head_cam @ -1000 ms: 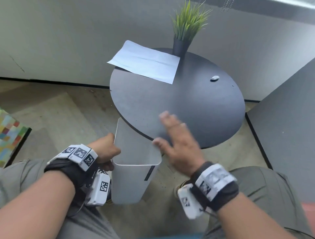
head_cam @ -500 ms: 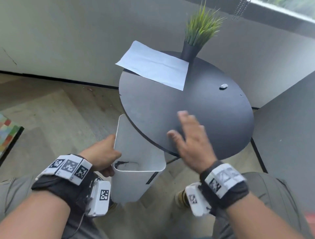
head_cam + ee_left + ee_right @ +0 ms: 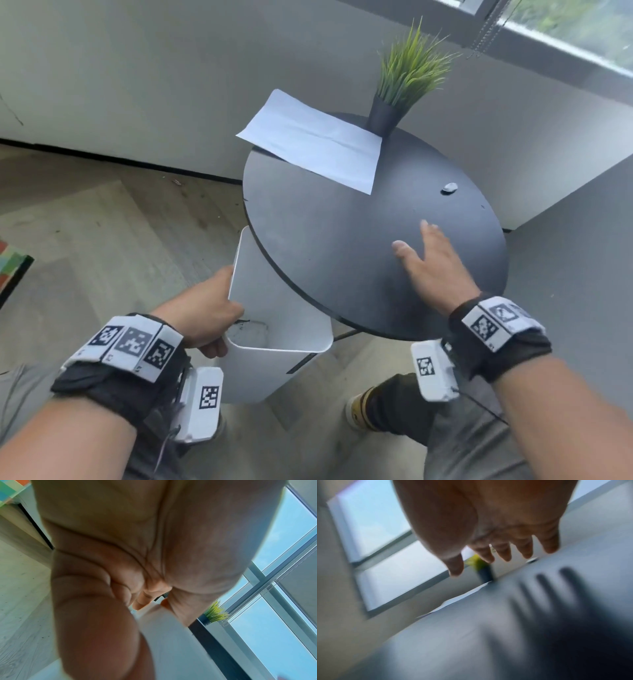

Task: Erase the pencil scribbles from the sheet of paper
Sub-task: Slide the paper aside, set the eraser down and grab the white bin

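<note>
A white sheet of paper (image 3: 315, 142) lies at the far left of the round black table (image 3: 325, 240), its corner hanging over the edge; no scribbles show on it from here. A small white eraser (image 3: 449, 187) sits on the table's far right. My right hand (image 3: 428, 260) hovers flat over the near right of the table, fingers straight and spread, holding nothing; the eraser (image 3: 532, 560) shows just beyond its fingertips. My left hand (image 3: 209, 308) grips the rim of a white bin (image 3: 274, 329) held under the table's near edge.
A potted grass plant (image 3: 407, 82) stands at the table's back edge beside the paper. Grey walls close in behind and on the right, with a window up right. Wooden floor lies to the left. My knees are below the table.
My right hand has swept from the table's near edge by the bin to the right and farther onto the table. The left hand still holds the bin, now slightly lower.
</note>
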Demonstrator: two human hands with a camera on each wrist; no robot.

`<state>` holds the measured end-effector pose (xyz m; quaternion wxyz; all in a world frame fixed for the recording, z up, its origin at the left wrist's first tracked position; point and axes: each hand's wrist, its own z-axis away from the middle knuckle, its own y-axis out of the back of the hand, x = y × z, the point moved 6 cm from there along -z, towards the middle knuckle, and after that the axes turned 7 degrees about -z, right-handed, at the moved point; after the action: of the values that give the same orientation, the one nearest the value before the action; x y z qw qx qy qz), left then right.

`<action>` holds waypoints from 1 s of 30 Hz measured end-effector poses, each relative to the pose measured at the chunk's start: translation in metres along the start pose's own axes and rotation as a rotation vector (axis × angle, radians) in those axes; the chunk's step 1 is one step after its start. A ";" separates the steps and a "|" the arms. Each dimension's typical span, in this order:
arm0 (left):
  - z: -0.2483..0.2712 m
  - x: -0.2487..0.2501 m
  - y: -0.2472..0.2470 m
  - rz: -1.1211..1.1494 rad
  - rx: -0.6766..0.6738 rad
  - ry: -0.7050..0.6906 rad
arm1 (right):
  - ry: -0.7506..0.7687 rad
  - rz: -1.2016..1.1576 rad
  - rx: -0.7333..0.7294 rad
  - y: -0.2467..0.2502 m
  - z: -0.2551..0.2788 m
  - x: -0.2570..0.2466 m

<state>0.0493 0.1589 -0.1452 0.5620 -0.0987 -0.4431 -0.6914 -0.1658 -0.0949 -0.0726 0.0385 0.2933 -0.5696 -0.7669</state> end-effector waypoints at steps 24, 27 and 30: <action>-0.011 0.000 -0.010 -0.042 -0.055 -0.016 | 0.449 0.319 -0.491 -0.019 -0.020 -0.042; -0.016 -0.004 -0.011 -0.049 -0.062 -0.015 | 0.543 0.186 -0.423 0.001 -0.036 -0.052; -0.016 -0.005 -0.010 -0.040 -0.047 -0.017 | 0.152 0.286 -0.220 0.024 -0.095 -0.017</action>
<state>0.0484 0.1505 -0.1634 0.5419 -0.1089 -0.4331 -0.7120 -0.1114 -0.1775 -0.0618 0.2219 0.2605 -0.5135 -0.7869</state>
